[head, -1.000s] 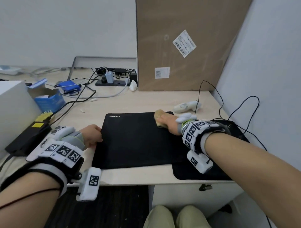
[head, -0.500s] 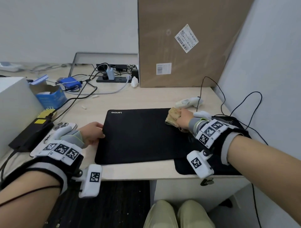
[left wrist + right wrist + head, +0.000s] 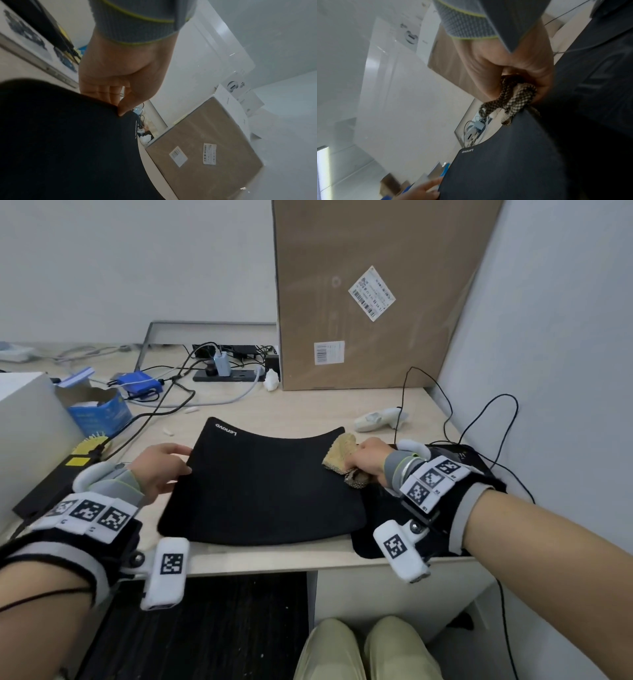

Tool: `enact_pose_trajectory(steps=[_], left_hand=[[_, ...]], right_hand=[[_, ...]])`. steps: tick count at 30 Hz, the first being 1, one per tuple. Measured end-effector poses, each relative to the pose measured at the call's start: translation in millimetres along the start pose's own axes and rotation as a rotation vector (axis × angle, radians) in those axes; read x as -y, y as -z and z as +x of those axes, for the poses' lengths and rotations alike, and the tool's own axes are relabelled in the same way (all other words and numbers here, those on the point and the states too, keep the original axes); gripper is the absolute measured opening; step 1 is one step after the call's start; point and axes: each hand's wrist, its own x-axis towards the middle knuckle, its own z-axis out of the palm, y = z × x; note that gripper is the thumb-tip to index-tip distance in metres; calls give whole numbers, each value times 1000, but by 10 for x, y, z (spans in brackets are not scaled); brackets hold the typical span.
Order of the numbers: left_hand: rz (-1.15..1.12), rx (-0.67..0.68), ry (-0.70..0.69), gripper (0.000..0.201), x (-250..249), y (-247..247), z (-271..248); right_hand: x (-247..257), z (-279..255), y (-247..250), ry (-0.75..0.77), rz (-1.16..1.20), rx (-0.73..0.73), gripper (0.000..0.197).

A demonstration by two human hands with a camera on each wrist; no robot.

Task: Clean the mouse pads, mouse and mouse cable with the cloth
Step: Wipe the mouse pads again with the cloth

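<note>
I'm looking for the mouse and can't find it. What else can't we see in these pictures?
- Mouse: none clearly visible; the right hand and wristband cover part of the second pad in the head view.
- Label on the cardboard box: print too small.
- Cloth: mostly inside the fist, right wrist view.

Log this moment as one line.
left hand: pinches Lenovo mouse pad edge | right hand: grips cloth, pad's right edge | pad: bowed, lifted

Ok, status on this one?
Left hand pinching Lenovo pad edge. Right hand gripping cloth at its right edge. Pad bowed, overlapping second pad.
</note>
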Motion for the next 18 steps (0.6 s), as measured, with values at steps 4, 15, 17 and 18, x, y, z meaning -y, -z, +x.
enact_pose_trajectory(steps=[4,15,17,18], left_hand=[[33,-12,86,35,188,267,-54],[-6,-31,105,34,375,223,-108],[1,-27,103,34,377,187,-92],[11,-32,98,34,382,171,-81]], right_hand=[[36,-161,-204,81,-115,46,41],[-59,-231,-310,30,-234,-24,35],[-58,-234,-286,20,-263,-28,34],[-56,-238,-277,14,-276,-27,35]])
